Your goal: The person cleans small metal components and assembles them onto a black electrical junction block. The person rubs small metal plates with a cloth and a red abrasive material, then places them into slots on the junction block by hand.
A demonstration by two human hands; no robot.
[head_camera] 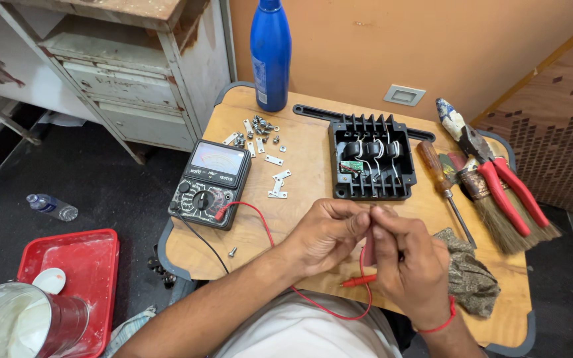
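HANDS: left hand and right hand pinched shut on a small part above desk front edge | LEADS: red probe lies beneath | RISK: part may slip from fingertips; wrist may snag red lead, dragging meter.

small part hidden between hands, metal tin cut off

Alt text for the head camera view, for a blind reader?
Left hand and right hand pinch a small part together over a wooden table, red test lead beneath. Nearby: analog multimeter, open black housing, screwdriver, pliers.
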